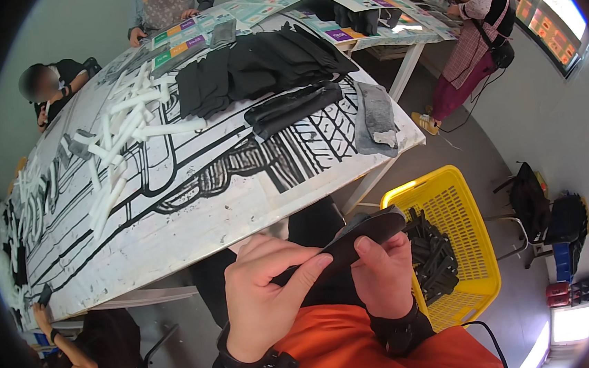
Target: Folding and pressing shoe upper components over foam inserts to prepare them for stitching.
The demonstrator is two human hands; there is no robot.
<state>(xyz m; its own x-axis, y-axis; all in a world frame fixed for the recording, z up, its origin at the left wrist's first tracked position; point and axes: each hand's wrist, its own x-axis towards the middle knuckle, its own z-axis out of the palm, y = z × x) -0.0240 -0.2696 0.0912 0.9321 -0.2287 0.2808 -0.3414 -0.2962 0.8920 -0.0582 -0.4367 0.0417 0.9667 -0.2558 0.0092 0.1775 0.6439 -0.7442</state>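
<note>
My left hand [264, 287] pinches one end of a black flat piece [343, 248] between thumb and fingers. Its other end is gripped by my right hand [384, 274], thumb on top. The piece looks thin and soft and is slightly bent, with a rounded tip past my right fingers; its material I cannot make out. Both hands are above my lap, in front of the table edge. Just right of my right hand stands a yellow plastic basket [479, 239] holding many black strips [435, 256].
The white table [221, 224] carries a black line drawing, a pile of black sheets [257, 66], a folded black bundle [295, 108], a grey pad [374, 115] and white rolls [124, 135]. Several people are around it, one at lower left [90, 359]. Chairs [553, 219] stand at right.
</note>
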